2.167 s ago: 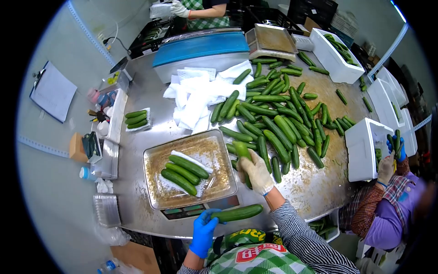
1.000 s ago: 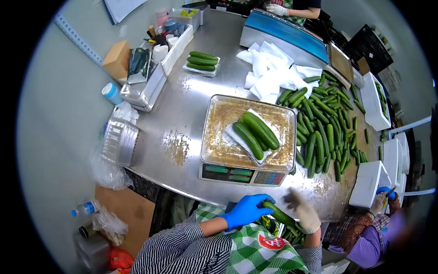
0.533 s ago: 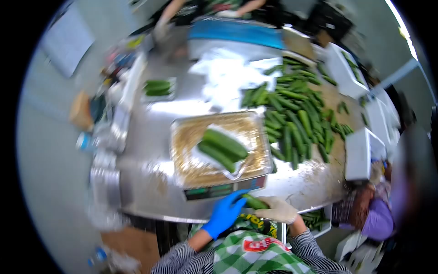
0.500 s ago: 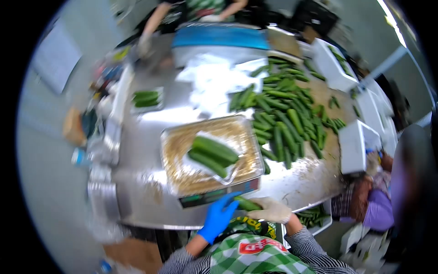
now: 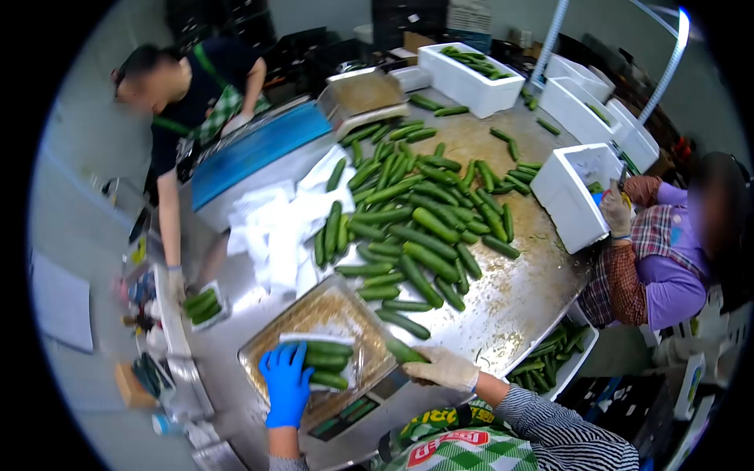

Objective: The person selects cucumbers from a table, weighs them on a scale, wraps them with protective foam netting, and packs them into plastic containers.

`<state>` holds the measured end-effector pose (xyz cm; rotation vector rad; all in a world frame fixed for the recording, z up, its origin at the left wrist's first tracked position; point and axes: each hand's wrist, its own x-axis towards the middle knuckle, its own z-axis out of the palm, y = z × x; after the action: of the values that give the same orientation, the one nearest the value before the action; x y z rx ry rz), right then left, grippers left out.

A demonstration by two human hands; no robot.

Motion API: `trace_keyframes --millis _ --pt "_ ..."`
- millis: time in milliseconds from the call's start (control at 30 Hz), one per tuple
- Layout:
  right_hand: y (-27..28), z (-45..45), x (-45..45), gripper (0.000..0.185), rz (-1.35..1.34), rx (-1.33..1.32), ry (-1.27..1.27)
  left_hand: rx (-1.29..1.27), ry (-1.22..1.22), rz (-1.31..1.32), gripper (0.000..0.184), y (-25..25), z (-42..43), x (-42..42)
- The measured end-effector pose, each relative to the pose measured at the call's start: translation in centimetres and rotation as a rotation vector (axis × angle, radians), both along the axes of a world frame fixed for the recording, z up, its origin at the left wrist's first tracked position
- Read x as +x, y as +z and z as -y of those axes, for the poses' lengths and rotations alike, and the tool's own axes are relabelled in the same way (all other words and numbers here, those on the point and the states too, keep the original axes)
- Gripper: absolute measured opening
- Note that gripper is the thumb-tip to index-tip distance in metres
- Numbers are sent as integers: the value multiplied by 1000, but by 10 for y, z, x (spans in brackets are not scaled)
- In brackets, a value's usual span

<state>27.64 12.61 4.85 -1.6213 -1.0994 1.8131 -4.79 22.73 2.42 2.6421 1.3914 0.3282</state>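
Observation:
My left hand (image 5: 286, 382), in a blue glove, lies over the left end of a lined tray holding several cucumbers (image 5: 327, 359). This tray sits on the metal pan of the scale (image 5: 267, 328); the blue fingers are spread against its edge. My right hand (image 5: 444, 369), in a white glove, is closed round a cucumber (image 5: 404, 351) near the scale's right side. The large pile of cucumbers (image 5: 432, 224) lies beyond, beside crumpled white pads (image 5: 275, 228).
A co-worker (image 5: 196, 110) at the far left reaches to a small tray of cucumbers (image 5: 203, 306). Another co-worker (image 5: 667, 251) stands at the right by a white foam box (image 5: 572, 206). A white bin of cucumbers (image 5: 585, 353) is below the table's right edge.
My left hand has left the cucumber and moved onto the tray on the scale. My right hand now holds a cucumber beside the scale. The far co-worker's hand has reached the small tray. The view has turned.

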Motion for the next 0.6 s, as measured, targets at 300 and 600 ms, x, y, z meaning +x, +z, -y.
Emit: trace_keyframes --millis 300,600 --pt "-32 -39 35 59 -629 81 -238 -527 526 497 38 60 15 71" --pt "-38 -122 107 62 -98 563 -13 -924 758 974 51 31 -14 273"
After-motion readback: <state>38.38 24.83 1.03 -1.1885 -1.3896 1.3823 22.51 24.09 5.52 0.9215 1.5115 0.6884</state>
